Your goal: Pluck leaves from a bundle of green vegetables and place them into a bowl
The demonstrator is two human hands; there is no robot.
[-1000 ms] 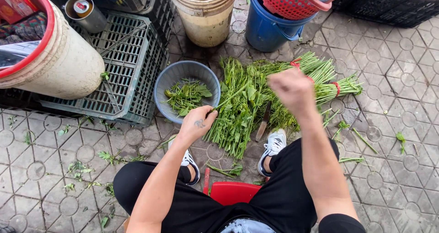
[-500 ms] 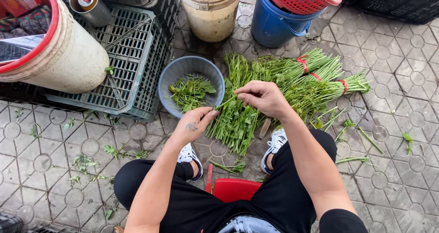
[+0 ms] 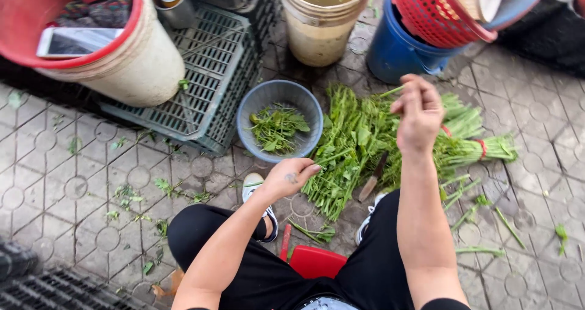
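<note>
I squat over a heap of leafy green stalks (image 3: 353, 139) lying on the paved ground. My right hand (image 3: 417, 112) is raised above the heap, fingers closed on a thin green stem that pokes out to the left. My left hand (image 3: 292, 176) is low at the heap's near left edge, fingers pinched on a stalk. A grey-blue bowl (image 3: 245, 112) just beyond the left hand holds picked leaves. Bundles tied with red bands (image 3: 478, 142) lie at the right of the heap.
A wooden-handled knife (image 3: 373, 179) lies by my foot. A grey crate (image 3: 207, 72), a white bucket (image 3: 134, 66) topped by a red basin with a phone (image 3: 73, 42), a tan bucket (image 3: 323, 30), a blue bucket (image 3: 396, 51) and a red basket (image 3: 439, 11) ring the far side. A red stool (image 3: 317, 261) is under me.
My right hand came down to the left hand over the heap, then rose again to the right with a stem. The left hand stayed at the heap's edge.
</note>
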